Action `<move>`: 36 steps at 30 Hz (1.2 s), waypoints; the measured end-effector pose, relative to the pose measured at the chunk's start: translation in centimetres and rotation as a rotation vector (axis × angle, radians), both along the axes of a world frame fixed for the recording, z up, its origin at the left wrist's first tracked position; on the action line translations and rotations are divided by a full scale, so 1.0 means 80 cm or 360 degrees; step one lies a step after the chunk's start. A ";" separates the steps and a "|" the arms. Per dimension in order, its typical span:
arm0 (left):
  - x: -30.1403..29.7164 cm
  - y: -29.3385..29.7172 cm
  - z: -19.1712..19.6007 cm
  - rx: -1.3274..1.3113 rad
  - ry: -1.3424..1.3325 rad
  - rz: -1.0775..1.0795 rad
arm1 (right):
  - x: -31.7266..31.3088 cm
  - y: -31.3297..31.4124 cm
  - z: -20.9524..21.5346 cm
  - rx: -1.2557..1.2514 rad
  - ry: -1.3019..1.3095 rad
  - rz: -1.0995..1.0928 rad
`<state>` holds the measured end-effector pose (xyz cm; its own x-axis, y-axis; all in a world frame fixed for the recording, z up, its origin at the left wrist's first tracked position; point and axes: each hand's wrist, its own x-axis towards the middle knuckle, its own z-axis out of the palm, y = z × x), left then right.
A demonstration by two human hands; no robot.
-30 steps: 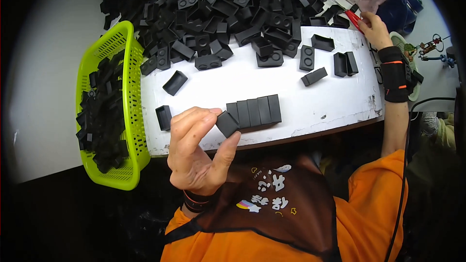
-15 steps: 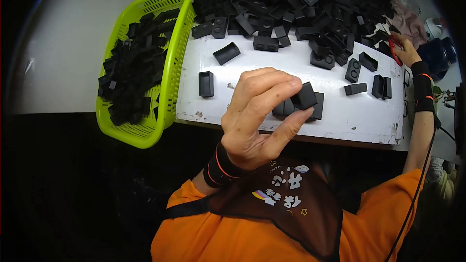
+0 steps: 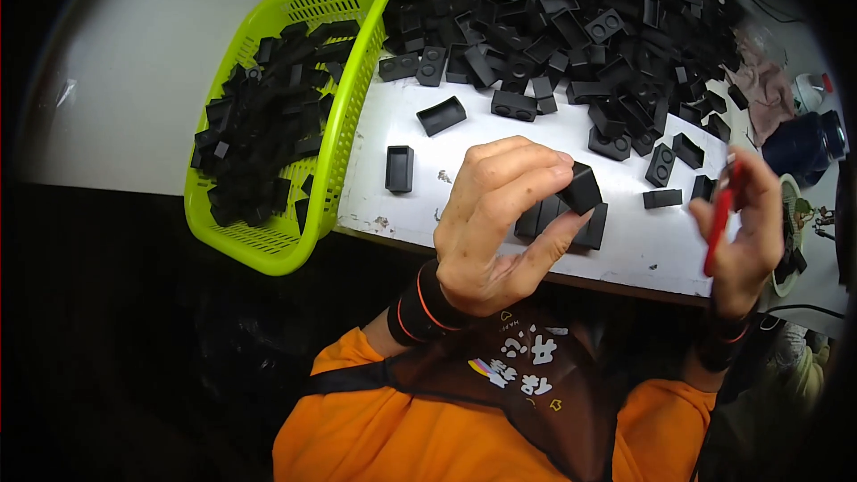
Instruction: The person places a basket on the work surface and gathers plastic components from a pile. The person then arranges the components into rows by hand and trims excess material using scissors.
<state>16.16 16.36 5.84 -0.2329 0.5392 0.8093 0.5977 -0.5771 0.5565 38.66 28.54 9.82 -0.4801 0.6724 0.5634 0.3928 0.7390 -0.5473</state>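
Note:
My left hand pinches a small black rectangular box between thumb and fingertips, above the near part of the white board. Beneath it, more black boxes stand side by side, partly hidden by my thumb. On the right, my right hand is closed around a slim red-handled tool. Motion blurs that tool, so its exact kind does not show. Another black box lies just behind the right hand, and a smaller one to its left.
A lime-green basket full of black pieces stands at the left. Across the back spreads a big heap of black boxes, some with two round marks. Loose boxes lie on the board. A dark blue jar and pinkish cloth are far right.
My right hand has come from the far right edge toward me and inward, bringing the red-handled tool. My left hand still pinches the black box, now turned slightly. The whole view has shifted a little.

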 end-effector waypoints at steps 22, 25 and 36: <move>0.012 0.008 0.007 0.0010 -0.0056 -0.0069 | -0.043 -0.074 -0.006 -0.0015 -0.0139 0.0218; 0.010 0.007 0.005 0.0018 -0.0032 -0.0088 | -0.035 -0.063 -0.006 -0.0034 -0.0064 0.0124; -0.031 -0.037 0.021 -0.0433 -0.0183 0.0035 | 0.140 0.284 -0.070 -0.0343 -0.0675 -0.1011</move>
